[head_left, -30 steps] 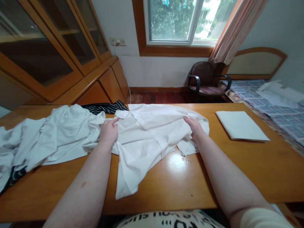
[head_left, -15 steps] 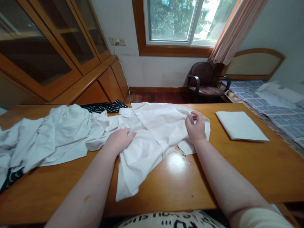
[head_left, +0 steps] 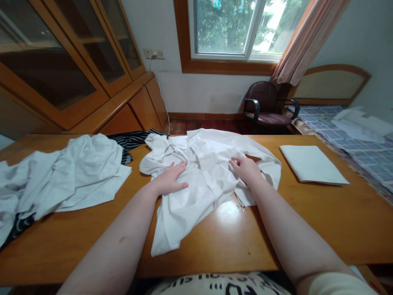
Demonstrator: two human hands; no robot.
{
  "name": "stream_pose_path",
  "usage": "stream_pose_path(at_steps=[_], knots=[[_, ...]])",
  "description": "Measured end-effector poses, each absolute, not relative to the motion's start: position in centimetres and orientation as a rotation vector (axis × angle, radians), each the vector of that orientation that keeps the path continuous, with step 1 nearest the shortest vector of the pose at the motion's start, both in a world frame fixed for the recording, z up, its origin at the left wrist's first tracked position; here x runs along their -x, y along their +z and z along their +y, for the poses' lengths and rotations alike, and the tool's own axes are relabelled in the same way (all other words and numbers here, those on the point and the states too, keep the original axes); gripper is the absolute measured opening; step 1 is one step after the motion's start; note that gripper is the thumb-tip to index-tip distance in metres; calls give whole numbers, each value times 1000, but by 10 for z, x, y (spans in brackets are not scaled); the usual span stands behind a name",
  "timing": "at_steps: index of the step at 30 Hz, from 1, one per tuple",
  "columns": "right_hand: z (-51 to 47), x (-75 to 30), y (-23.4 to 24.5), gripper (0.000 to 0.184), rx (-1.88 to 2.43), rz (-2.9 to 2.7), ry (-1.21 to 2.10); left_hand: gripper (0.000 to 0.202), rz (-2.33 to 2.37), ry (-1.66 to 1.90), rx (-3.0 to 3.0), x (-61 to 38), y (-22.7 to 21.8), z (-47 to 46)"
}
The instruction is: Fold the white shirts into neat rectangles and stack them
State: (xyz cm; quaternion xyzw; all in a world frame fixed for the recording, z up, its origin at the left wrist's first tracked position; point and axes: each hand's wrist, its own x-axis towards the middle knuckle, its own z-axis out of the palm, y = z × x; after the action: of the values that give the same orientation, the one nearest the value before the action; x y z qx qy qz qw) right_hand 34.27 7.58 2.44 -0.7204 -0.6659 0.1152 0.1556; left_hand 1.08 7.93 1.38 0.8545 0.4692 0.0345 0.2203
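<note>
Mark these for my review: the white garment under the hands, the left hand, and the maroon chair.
White garment [head_left: 208, 178]: head view, middle of its spread cloth.
Left hand [head_left: 169, 179]: head view, back of the hand.
Maroon chair [head_left: 262, 98]: head view, backrest.

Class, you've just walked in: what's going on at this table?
A person's left hand rests spread on a rumpled white garment on the wooden table; the right hand is curled at the garment, its grip unclear. A white cloth heap lies to the left, a flat white item to the right.
</note>
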Motion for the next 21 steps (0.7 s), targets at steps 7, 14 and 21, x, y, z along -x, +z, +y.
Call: stream_pose_path(at_steps=[7,14,21], knots=[[88,-355,10,49,2247,-1890,359,41,1703,558,-2411,-14,30,76],[87,-358,21,55,2107,-1866,472,49,1785,152,-2258,-13,31,69],[80,-355,16,53,1430,-2207,553,76,2093,13,-2211,1,10,88]])
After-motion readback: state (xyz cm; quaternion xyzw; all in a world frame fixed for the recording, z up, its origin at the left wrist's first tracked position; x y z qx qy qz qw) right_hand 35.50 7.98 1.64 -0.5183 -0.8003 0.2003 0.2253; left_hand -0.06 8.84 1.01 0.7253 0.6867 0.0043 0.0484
